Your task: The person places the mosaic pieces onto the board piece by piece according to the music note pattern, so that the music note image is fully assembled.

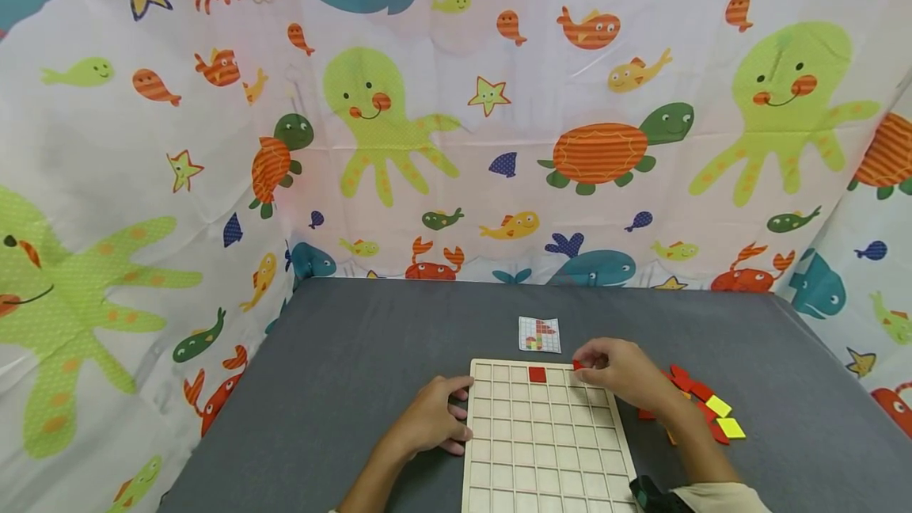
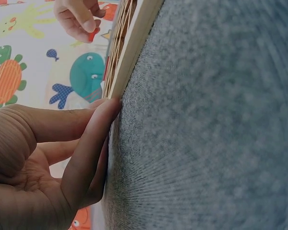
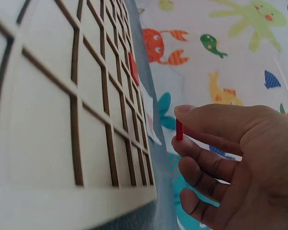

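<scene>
A square wooden grid board lies on the table. One red square tile sits in a cell of its far row. My right hand pinches a second red tile between thumb and index finger, above the board's far right corner; the other fingers curl loosely below. In the right wrist view this tile shows edge-on, apart from the grid. Along the board's left edge, my left hand rests with its fingertips against the wooden side.
A small printed card with a coloured grid pattern lies just beyond the board. Right of the board, partly behind the right forearm, is a loose pile of red, yellow and orange tiles. A sea-animal curtain surrounds the grey table.
</scene>
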Demonstrator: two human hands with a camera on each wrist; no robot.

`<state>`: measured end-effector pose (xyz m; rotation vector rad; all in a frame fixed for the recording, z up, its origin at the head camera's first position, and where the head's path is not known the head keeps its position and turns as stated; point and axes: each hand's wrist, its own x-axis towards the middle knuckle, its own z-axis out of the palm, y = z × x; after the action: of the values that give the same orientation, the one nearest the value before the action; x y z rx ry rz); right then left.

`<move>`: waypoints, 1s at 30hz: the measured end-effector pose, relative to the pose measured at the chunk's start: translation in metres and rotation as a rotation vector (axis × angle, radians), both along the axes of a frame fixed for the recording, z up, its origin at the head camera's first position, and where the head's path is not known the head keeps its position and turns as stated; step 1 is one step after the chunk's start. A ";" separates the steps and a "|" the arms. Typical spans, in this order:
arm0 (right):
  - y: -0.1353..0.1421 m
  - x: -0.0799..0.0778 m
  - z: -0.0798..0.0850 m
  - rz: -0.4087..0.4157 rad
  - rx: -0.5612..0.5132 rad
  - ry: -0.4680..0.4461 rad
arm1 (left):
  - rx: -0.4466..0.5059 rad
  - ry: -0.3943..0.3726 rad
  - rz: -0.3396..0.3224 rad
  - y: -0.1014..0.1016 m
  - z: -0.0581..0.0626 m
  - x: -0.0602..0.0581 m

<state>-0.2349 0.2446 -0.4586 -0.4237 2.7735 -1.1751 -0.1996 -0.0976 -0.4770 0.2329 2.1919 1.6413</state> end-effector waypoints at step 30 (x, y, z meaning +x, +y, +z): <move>-0.030 -0.009 -0.016 0.021 0.085 0.042 | 0.007 0.021 0.004 -0.001 0.000 0.001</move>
<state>-0.2441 0.2147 -0.4742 -0.4734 2.8347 -1.0507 -0.1991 -0.0984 -0.4773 0.2488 2.2038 1.6563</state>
